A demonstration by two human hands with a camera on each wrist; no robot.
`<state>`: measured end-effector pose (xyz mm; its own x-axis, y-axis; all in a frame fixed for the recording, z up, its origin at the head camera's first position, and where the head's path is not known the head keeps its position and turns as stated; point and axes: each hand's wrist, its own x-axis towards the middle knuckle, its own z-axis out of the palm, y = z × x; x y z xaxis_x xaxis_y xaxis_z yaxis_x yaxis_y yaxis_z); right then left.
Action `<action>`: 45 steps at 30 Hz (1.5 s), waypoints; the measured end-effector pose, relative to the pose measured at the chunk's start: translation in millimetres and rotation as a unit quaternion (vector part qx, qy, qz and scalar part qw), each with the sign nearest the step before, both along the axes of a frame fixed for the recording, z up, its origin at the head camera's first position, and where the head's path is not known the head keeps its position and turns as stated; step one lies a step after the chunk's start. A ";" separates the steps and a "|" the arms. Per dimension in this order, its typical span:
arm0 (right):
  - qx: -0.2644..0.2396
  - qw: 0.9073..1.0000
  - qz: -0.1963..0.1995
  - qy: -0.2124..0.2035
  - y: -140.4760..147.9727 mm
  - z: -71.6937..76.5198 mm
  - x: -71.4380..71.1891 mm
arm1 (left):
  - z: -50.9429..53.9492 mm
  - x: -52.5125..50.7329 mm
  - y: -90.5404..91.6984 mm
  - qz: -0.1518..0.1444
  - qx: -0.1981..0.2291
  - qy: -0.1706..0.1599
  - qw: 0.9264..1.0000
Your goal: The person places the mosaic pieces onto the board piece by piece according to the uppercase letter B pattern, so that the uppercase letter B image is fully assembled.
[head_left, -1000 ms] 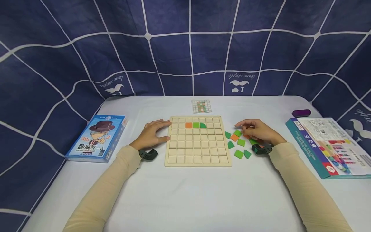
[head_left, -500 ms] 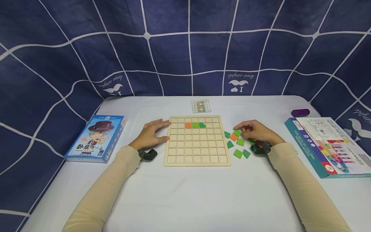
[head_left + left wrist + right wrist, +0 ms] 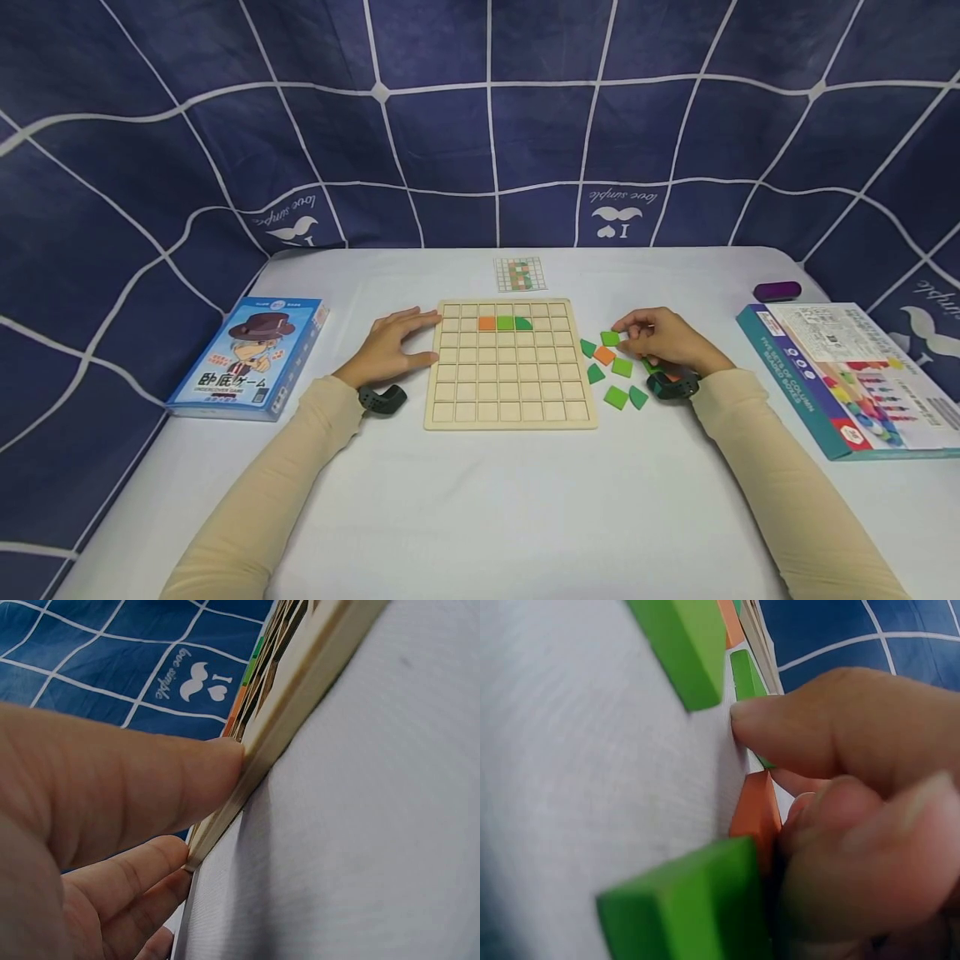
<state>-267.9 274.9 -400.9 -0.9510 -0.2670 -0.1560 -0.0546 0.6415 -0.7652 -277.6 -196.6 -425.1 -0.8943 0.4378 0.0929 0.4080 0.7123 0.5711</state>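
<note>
The wooden grid board [image 3: 512, 422] holds an orange square [image 3: 487, 323], a green square [image 3: 506, 322] and a dark green rounded piece [image 3: 523, 323] in one row. My left hand [image 3: 387, 346] touches the board's left edge with thumb and fingertips, fingers spread; the left wrist view shows the thumb [image 3: 172, 776] against the board's side [image 3: 285, 712]. Right of the board, my right hand [image 3: 663, 337] pinches a loose green square [image 3: 610, 338] between thumb and forefinger. In the right wrist view the fingers partly cover that green square [image 3: 746, 673]; an orange piece [image 3: 757, 810] lies beside them.
Several loose tiles lie near the right hand, among them an orange square [image 3: 604, 356] and a green square [image 3: 617, 397]. A patterned card [image 3: 521, 274] lies behind the board. A blue box [image 3: 251, 358] stands left, a larger box [image 3: 855, 379] and purple object [image 3: 777, 292] right.
My right forefinger has drawn back to the right and closed toward the thumb. The green square has shifted slightly away from the orange one. The left hand has stayed at the board's edge.
</note>
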 end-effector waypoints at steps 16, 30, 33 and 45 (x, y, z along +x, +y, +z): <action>-0.008 1.000 0.003 0.007 -9.5 12.9 3.6 | 2.0 2.0 1.4 0.003 -0.001 -0.003 1.000; -0.085 0.996 -0.025 -0.017 -40.8 22.3 9.8 | 1.5 1.1 1.4 0.002 -0.002 0.000 1.000; -0.113 0.993 -0.027 -0.025 -48.5 22.1 10.5 | 1.6 1.1 1.5 0.002 -0.001 0.000 1.000; -0.179 0.982 0.015 -0.062 -79.8 14.6 1.7 | 0.5 0.1 1.6 0.005 -0.010 0.003 1.000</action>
<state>-266.2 195.1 -386.2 -0.9219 -0.3528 -0.1602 0.0382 0.3288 -0.9436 -277.5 -195.0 -424.6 -0.8984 0.4300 0.0896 0.4036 0.7277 0.5546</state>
